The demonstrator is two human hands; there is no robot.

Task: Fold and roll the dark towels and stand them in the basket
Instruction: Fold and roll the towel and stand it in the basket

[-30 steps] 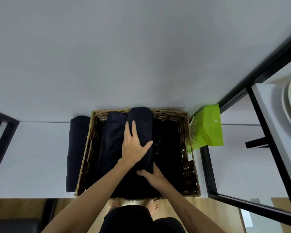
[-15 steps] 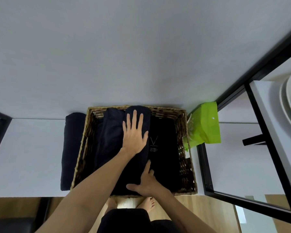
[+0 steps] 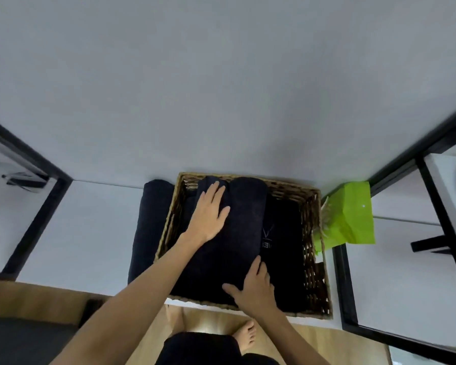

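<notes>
Soft, even indoor light, fairly dim, with no glare. The dark towels (image 3: 244, 233) lose detail in shadow. Wide-angle distortion bends the frame edges; the picture is slightly soft throughout.

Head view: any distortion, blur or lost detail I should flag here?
Head view: wide-angle bending makes the black frame bars splay outward; the rolled towels in the basket are so dark their folds barely show; the left hand and right hand are lit evenly and only slightly soft; no glare on the white surface.
</notes>
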